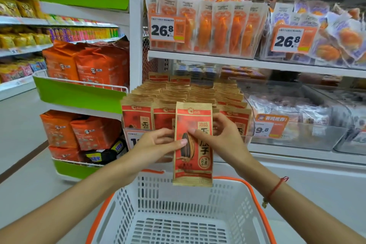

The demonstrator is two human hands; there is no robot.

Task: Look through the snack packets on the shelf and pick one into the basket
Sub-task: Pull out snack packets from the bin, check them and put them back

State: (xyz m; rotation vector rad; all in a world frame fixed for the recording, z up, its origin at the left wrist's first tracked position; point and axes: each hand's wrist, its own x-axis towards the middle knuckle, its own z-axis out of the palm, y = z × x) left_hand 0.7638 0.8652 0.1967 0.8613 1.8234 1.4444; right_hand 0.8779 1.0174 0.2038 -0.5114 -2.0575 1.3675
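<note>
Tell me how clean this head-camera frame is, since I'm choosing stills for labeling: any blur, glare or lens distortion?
Head view: wide-angle bending curves the shelf edge and side racks; the sunflower seed packet, held by the left hand and right hand, is fairly sharp; the clear bin fronts at right look hazy with reflections; lighting is even and shadows are soft; the white basket is crisp.

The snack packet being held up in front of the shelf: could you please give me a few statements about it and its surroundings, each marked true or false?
1. Both hands, the left hand and the right hand, hold the red snack packet. True.
2. The packet already lies in the basket. False: it is held above the basket's far rim.
3. The basket has an orange rim. True.
4. The packet shows a fish. False: it shows a dark striped seed.
</note>
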